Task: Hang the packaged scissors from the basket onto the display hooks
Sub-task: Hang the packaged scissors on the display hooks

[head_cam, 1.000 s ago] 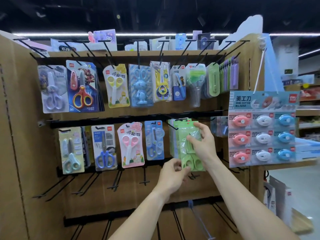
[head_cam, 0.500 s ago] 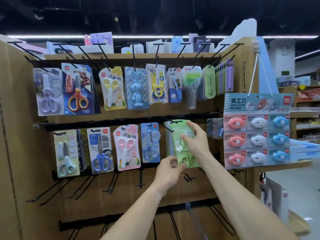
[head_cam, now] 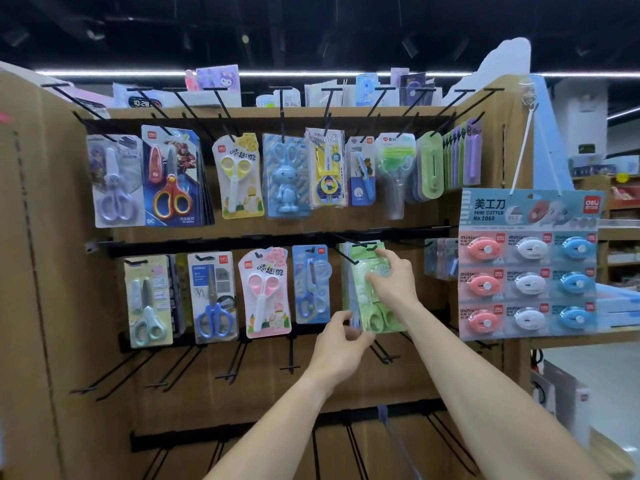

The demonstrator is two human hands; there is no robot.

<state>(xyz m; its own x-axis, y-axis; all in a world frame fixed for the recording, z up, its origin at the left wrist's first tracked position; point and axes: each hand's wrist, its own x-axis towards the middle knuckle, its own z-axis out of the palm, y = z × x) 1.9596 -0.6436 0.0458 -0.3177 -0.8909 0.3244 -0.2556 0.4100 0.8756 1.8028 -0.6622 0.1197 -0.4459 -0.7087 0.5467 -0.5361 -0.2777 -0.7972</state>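
Head view: I have my right hand [head_cam: 393,284] and left hand [head_cam: 341,344] gripping the green scissors packs [head_cam: 372,306] on their hook [head_cam: 360,244], lower hooks [head_cam: 242,362] unfilled

Glossy plastic green scissors pack [head_cam: 372,299]

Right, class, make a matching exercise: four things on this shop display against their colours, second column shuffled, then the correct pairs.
Things:
1. rabbit-shaped scissors
2. top-row round-handled scissors
3. pack held by both hands
4. left column of mini cutters

Colours:
A. green
B. pink
C. blue
D. yellow

Pairs: 1-C, 2-D, 3-A, 4-B
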